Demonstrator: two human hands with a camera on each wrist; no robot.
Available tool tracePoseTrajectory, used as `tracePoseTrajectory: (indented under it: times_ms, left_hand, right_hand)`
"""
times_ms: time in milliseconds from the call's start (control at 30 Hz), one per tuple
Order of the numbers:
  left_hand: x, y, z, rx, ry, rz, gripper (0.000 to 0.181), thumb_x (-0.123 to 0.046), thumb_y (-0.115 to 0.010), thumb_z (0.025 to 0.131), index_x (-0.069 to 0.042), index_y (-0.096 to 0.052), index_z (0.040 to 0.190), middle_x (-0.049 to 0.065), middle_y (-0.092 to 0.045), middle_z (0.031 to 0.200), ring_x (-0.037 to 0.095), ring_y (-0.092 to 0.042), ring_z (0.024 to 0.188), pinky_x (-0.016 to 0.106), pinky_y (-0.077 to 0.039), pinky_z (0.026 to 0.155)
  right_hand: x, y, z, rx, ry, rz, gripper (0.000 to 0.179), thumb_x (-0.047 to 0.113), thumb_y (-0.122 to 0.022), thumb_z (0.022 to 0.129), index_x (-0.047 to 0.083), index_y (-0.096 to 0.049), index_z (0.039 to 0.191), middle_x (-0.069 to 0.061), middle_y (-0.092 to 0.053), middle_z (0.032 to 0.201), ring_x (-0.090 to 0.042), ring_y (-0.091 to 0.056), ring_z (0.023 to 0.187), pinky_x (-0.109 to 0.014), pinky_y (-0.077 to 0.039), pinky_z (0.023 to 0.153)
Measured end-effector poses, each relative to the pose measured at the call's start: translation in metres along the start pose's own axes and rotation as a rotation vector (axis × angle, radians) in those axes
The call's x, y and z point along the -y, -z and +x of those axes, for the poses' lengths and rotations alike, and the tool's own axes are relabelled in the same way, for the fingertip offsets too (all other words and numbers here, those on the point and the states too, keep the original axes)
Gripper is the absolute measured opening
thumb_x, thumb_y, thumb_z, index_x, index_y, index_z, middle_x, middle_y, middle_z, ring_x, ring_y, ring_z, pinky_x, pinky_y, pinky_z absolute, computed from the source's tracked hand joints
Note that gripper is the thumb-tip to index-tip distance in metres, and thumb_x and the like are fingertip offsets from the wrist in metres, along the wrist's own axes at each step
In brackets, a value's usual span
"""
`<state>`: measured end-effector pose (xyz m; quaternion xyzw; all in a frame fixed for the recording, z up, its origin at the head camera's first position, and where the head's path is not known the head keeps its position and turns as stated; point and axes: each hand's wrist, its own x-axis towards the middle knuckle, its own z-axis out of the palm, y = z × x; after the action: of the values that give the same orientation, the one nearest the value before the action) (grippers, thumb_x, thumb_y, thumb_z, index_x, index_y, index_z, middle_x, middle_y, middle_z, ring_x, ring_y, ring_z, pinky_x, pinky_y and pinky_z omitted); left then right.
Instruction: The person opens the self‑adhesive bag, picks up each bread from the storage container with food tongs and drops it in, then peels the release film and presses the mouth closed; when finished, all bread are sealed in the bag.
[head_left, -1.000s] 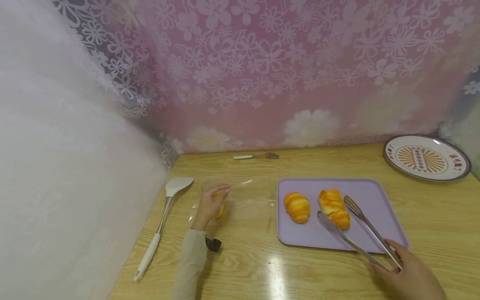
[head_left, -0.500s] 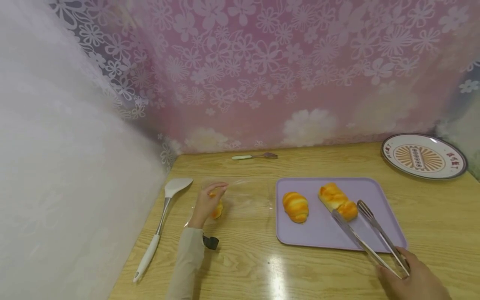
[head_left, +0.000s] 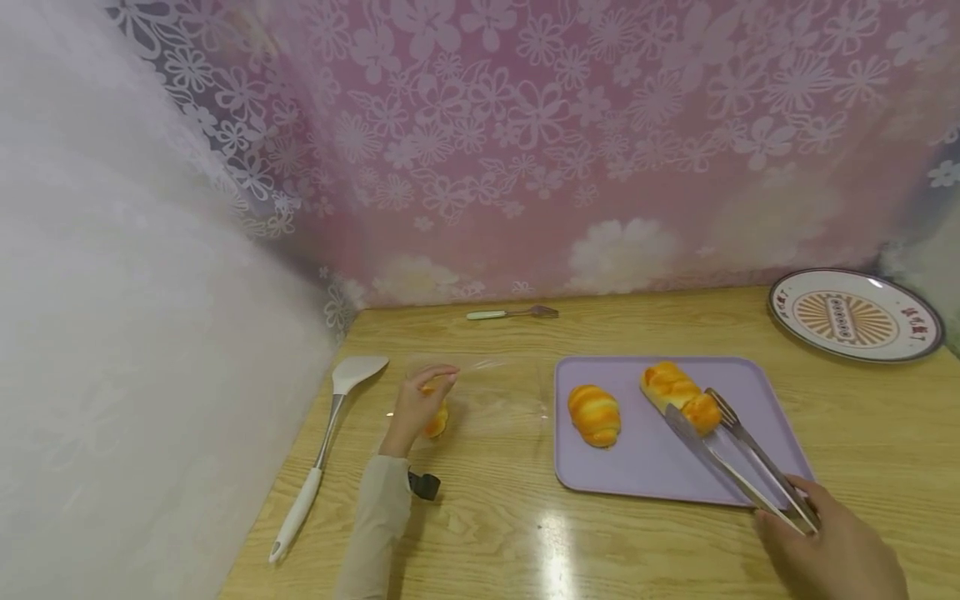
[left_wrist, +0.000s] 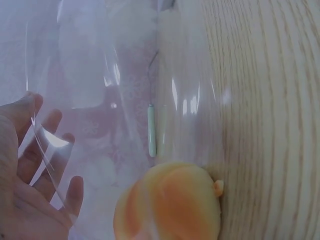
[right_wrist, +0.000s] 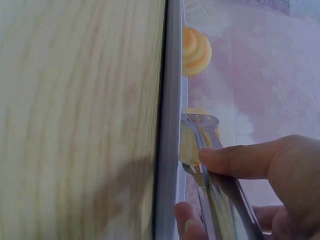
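Note:
My left hand (head_left: 414, 410) pinches the edge of a clear plastic bag (left_wrist: 190, 75) between thumb and forefinger, its other fingers spread behind the film. A golden bread roll (left_wrist: 172, 202) shows at the bag in the left wrist view; the hand partly hides it in the head view. My right hand (head_left: 836, 537) grips metal tongs (head_left: 750, 475), thumb on one arm and fingers on the other. The tongs' tips stand on either side of the near end of a long twisted bread (head_left: 671, 387) on a lilac tray (head_left: 630, 475). A rounder bread roll (head_left: 595, 415) lies left of it.
A white spatula (head_left: 326, 442) lies left of my left arm, and a fork (head_left: 512, 313) with a pale green handle near the back wall. A patterned plate (head_left: 855, 315) leans at the back right corner. Floral cloth (head_left: 525, 167) covers the wall.
The long bread has shifted and turned on the tray, its near end going right. The tongs have moved right and their tips have closed in around that end. The left hand has barely moved.

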<state>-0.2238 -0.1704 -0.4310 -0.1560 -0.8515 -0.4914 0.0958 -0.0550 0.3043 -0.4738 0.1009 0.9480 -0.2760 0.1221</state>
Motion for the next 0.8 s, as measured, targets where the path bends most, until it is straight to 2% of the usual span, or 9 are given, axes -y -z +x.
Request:
tracePoseTrajectory:
  times_ms: [133, 267, 333, 433, 533, 600, 800]
  left_hand:
    - [0.000, 0.001, 0.000, 0.002, -0.024, -0.001, 0.023, -0.013, -0.064, 0.095, 0.004, -0.070, 0.110, 0.022, -0.068, 0.117, 0.040, -0.058, 0.119, 0.058, -0.043, 0.106]
    - [0.001, 0.001, 0.001, 0.002, -0.039, -0.022, 0.024, -0.009, -0.064, 0.094, 0.007, -0.069, 0.110, 0.026, -0.067, 0.118, 0.042, -0.059, 0.118, 0.060, -0.043, 0.105]
    - [0.001, 0.001, 0.001, 0.001, -0.040, -0.022, 0.023, -0.008, -0.063, 0.094, 0.007, -0.069, 0.111, 0.026, -0.066, 0.118, 0.042, -0.059, 0.118, 0.059, -0.043, 0.106]
    - [0.001, 0.001, 0.001, 0.001, -0.036, -0.027, 0.023, -0.007, -0.063, 0.094, 0.007, -0.068, 0.111, 0.025, -0.066, 0.118, 0.041, -0.059, 0.118, 0.057, -0.043, 0.107]
    - [0.001, 0.001, 0.001, 0.005, -0.019, -0.027, 0.023, -0.007, -0.063, 0.095, 0.007, -0.068, 0.112, 0.024, -0.066, 0.119, 0.040, -0.058, 0.118, 0.057, -0.042, 0.107]
    - [0.002, 0.001, 0.001, 0.010, -0.006, -0.031, 0.023, -0.009, -0.063, 0.095, 0.005, -0.069, 0.112, 0.023, -0.066, 0.120, 0.040, -0.058, 0.120, 0.058, -0.041, 0.108]
    - [0.028, -0.006, 0.006, -0.005, 0.005, -0.030, 0.024, -0.013, -0.064, 0.095, 0.002, -0.070, 0.113, 0.022, -0.067, 0.121, 0.039, -0.058, 0.121, 0.059, -0.041, 0.108]
  right_hand:
    - [0.005, 0.002, 0.001, -0.069, 0.035, -0.017, 0.082, 0.057, -0.055, 0.093, -0.009, -0.037, 0.138, -0.046, -0.050, 0.122, -0.051, -0.063, 0.085, -0.048, -0.052, 0.059]
    - [0.020, 0.002, -0.002, -0.160, 0.081, 0.003, 0.078, 0.053, -0.064, 0.090, -0.008, -0.044, 0.135, -0.043, -0.056, 0.114, -0.046, -0.063, 0.081, -0.048, -0.051, 0.058]
    - [0.029, 0.002, -0.005, -0.177, 0.100, 0.027, 0.076, 0.050, -0.067, 0.089, -0.007, -0.046, 0.135, -0.037, -0.062, 0.104, -0.035, -0.062, 0.075, -0.043, -0.050, 0.056]
    - [0.045, -0.002, -0.009, -0.184, 0.142, 0.052, 0.071, 0.046, -0.070, 0.088, -0.002, -0.048, 0.136, -0.020, -0.065, 0.085, -0.022, -0.054, 0.067, -0.032, -0.043, 0.052]
    - [0.061, -0.009, -0.011, -0.212, 0.201, 0.072, 0.066, 0.040, -0.075, 0.085, 0.003, -0.053, 0.135, -0.004, -0.062, 0.078, -0.010, -0.045, 0.059, -0.024, -0.035, 0.048]
    - [0.070, -0.013, -0.010, -0.229, 0.248, 0.088, 0.064, 0.037, -0.078, 0.082, 0.005, -0.056, 0.133, -0.003, -0.063, 0.079, -0.006, -0.042, 0.055, -0.021, -0.035, 0.046]
    - [0.093, -0.020, 0.002, -0.250, 0.398, 0.087, 0.060, 0.033, -0.083, 0.076, 0.008, -0.063, 0.126, 0.004, -0.054, 0.068, 0.001, -0.037, 0.050, -0.020, -0.034, 0.042]
